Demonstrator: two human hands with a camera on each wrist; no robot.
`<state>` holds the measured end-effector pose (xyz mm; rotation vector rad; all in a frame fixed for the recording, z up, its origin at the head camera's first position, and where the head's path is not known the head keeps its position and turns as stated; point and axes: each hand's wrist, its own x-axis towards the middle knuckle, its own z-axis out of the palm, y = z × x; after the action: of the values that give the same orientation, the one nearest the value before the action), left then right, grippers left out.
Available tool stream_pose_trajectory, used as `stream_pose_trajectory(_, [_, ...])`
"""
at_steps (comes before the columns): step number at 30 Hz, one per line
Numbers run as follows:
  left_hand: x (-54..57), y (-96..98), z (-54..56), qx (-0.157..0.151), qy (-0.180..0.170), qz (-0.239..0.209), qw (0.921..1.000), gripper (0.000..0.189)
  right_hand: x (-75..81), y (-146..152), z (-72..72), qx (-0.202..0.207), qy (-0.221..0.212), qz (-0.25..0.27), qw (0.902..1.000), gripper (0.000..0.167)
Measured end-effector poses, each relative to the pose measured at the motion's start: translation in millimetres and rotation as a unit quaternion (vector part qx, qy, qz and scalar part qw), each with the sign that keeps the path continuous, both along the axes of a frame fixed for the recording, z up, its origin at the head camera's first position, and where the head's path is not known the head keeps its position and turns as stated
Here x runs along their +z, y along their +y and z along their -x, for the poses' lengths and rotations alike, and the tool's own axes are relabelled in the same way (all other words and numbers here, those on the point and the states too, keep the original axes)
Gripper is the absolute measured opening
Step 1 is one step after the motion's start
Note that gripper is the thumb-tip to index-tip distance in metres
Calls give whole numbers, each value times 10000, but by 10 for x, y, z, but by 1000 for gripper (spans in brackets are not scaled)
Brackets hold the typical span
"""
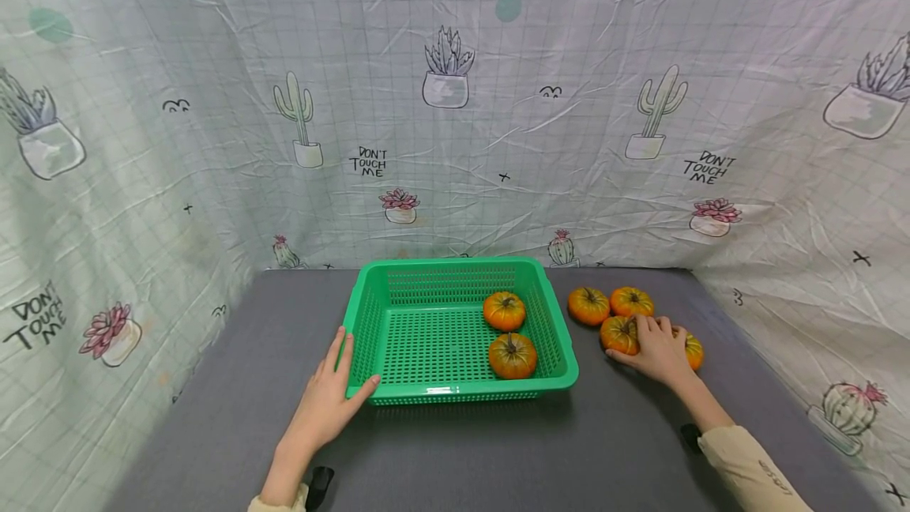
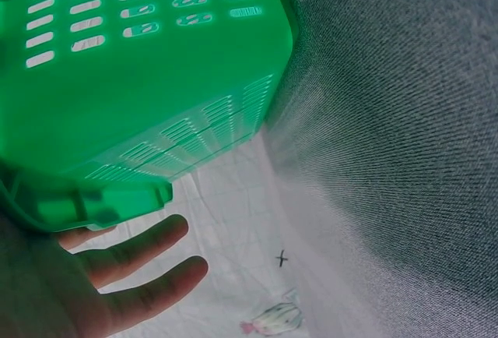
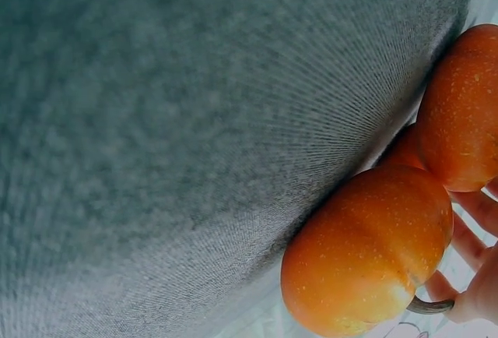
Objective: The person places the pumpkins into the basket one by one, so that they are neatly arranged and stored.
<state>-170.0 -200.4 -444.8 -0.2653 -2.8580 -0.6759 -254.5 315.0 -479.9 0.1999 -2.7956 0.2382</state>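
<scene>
Basket (image 1: 370, 314) at frame centre holds two pumpkins; left hand (image 1: 329, 401) rests flat-fingered on its corner; right hand (image 1: 657, 350) grips a third pumpkin (image 1: 617, 334).

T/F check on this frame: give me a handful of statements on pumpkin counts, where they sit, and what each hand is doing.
1. Two pumpkins lie in the basket. True: one behind the other.
2. The left hand holds a pumpkin. False: it rests on the basket's near left corner.
3. The right hand touches a pumpkin on the table. True.
4. The basket is red. False: it is green.
5. The loose pumpkins lie left of the basket. False: they lie to its right.
</scene>
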Motion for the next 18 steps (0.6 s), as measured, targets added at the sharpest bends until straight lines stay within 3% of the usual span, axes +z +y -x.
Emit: stream_pose_trajectory(18, [-13, -2, 9, -13, 44, -38, 10000, 81, -3, 14, -2, 42, 188, 189, 9996, 81])
